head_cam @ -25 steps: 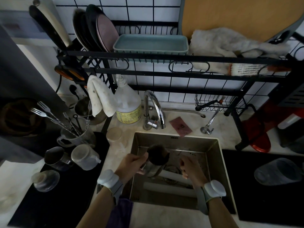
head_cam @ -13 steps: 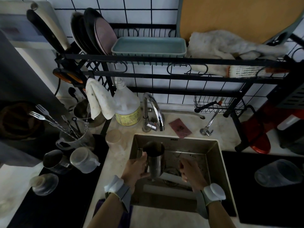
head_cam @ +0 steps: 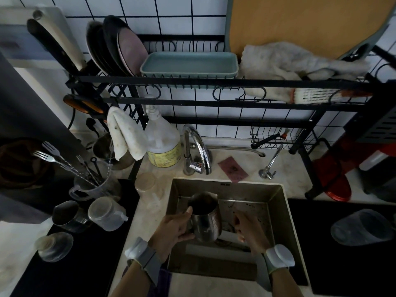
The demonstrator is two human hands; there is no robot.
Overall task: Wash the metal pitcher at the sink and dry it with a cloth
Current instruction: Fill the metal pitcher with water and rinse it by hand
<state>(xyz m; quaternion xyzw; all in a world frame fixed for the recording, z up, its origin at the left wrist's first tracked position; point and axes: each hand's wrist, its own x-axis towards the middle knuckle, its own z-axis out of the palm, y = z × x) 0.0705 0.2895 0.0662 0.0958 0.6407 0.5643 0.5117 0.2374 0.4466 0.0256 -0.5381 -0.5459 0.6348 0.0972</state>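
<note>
The metal pitcher point(head_cam: 205, 217) stands upright over the left part of the steel sink point(head_cam: 276, 202), its dark mouth facing up. My left hand point(head_cam: 173, 230) grips its left side. My right hand point(head_cam: 249, 230) hovers just to the right of the pitcher, fingers loosely curled, holding nothing that I can see. The chrome tap point(head_cam: 198, 151) arches over the sink's back edge; no water is visible. A white cloth point(head_cam: 125, 136) hangs from the black rack at the left, and a larger pale cloth point(head_cam: 285, 63) lies on the rack's top shelf at the right.
A soap jug point(head_cam: 162, 142) stands left of the tap. A cup of forks and stirrers point(head_cam: 94, 185), a second metal pitcher point(head_cam: 68, 215) and plastic jars crowd the left counter. The dish rack point(head_cam: 192, 82) with plates and a teal tray spans overhead. A pink pad point(head_cam: 233, 169) lies behind the sink.
The pitcher was tilted a second ago and now stands upright. My left hand has shifted lower along its side. My right hand has stayed beside it.
</note>
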